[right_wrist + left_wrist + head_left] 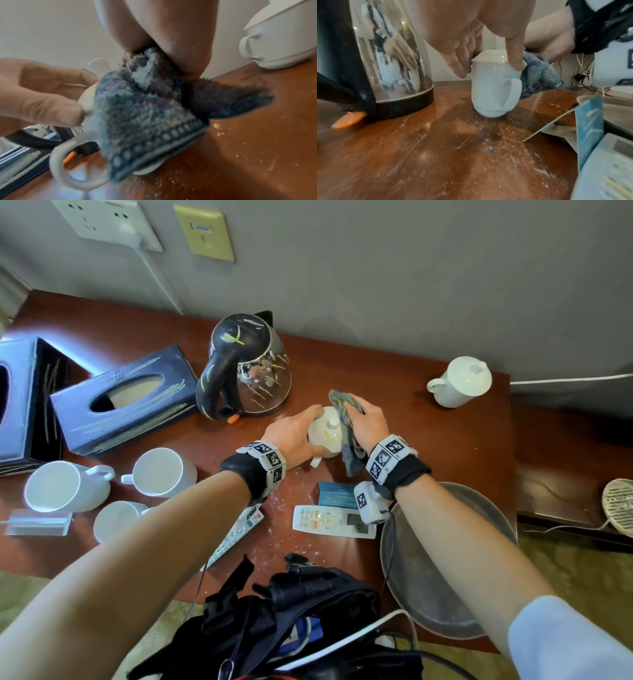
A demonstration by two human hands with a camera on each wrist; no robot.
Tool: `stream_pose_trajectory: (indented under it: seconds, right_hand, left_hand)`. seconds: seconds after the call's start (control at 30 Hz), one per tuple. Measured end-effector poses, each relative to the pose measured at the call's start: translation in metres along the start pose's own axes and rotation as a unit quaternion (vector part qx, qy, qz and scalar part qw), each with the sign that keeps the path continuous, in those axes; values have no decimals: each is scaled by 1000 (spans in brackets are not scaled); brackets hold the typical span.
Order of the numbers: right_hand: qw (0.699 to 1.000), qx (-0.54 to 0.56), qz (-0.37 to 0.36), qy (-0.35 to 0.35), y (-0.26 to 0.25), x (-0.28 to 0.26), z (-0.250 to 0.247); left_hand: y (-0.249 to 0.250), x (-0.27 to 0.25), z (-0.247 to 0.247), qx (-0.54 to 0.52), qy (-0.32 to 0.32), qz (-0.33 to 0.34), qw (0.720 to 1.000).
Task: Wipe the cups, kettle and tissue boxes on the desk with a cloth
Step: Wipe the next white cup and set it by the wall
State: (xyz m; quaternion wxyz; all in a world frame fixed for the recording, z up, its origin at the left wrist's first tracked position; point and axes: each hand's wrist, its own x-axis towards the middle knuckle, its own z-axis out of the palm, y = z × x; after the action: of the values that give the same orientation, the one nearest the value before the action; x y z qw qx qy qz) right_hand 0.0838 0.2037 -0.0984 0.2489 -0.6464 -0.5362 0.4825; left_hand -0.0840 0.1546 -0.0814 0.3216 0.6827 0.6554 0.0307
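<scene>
A white lidded cup [327,436] stands mid-desk, its handle toward me. My left hand [296,429] grips its top, fingers [458,65] on one side and thumb on the other. My right hand [366,421] holds a blue-grey cloth [346,419] against the cup's right side; in the right wrist view the cloth [150,115] drapes over the cup. The steel-and-black kettle [246,368] stands just behind. Two dark tissue boxes [126,402] [20,402] lie at left, three open white cups [68,484] [161,472] [116,520] in front of them. Another lidded cup [460,381] sits far right.
Two remotes [334,522] [236,534] and a blue card [337,494] lie near my wrists. A metal basin [445,559] overhangs the desk's right front corner. A black bag [291,611] sits at the front edge. Crumbs dot the wooden desk [436,155]. The wall is close behind.
</scene>
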Motion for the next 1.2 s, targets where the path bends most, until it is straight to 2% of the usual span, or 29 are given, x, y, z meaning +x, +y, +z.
stream_pose_trajectory:
  seconds: [0.17, 0.27, 0.37, 0.57, 0.7, 0.9, 1.03, 1.2]
  right_hand:
    - [1000, -10, -10, 17, 4, 1, -14]
    - [999, -21, -19, 25, 6, 1, -22]
    - [999, -25, -40, 5, 8, -5, -24]
    - [999, -13, -44, -25, 6, -8, -15]
    - [999, -8, -36, -5, 5, -16, -7]
    - [995, -43, -94, 15, 23, -51, 4]
    - [999, 28, -43, 19, 13, -23, 3]
    - [1000, -16, -10, -9, 6, 5, -9]
  left_hand:
    - [10, -6, -4, 58, 35, 8, 998]
    - [14, -9, -1, 57, 56, 15, 997]
    - [13, -10, 1, 46, 47, 13, 998]
    - [6, -5, -4, 57, -8, 63, 996]
    - [6, -2, -3, 60, 12, 51, 997]
    - [6, -2, 0, 37, 30, 47, 998]
    - [9, -2, 0, 33, 30, 44, 998]
    - [10, -4, 0, 31, 1, 46, 998]
